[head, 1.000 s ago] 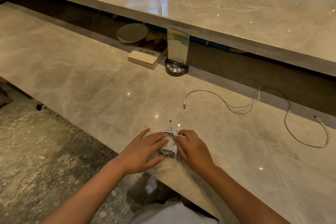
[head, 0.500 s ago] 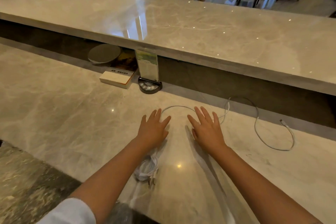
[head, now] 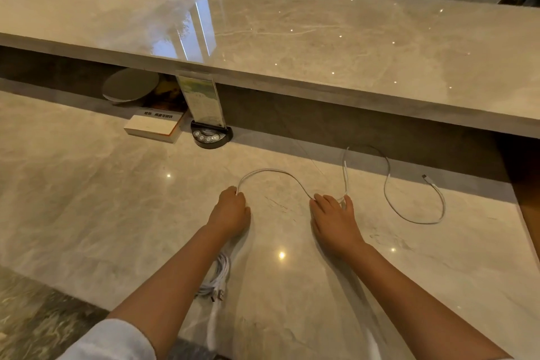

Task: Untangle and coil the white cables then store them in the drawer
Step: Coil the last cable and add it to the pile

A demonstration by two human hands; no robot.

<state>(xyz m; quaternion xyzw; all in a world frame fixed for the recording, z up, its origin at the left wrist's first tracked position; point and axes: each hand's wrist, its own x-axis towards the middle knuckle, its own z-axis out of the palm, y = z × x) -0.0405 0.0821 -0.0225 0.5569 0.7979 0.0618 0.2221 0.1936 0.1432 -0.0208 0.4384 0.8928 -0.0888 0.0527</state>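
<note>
So we've got our left hand (head: 230, 210) pinching one end of the loose thin white cable (head: 388, 184), right hand (head: 333, 215) curled on its middle, with the coiled white cable bundle (head: 220, 278) by the marble counter's (head: 87, 199) near edge.

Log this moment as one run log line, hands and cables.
left hand: grips loose cable end | right hand: on its middle | coiled cable: on counter by left forearm | drawer: unseen

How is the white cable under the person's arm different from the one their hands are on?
The coiled cable is wound into a tight bundle near the counter's front edge; the loose cable sprawls in open curves farther back. No hand touches the bundle, while the left hand and right hand are on the loose one. Both are white.
</note>
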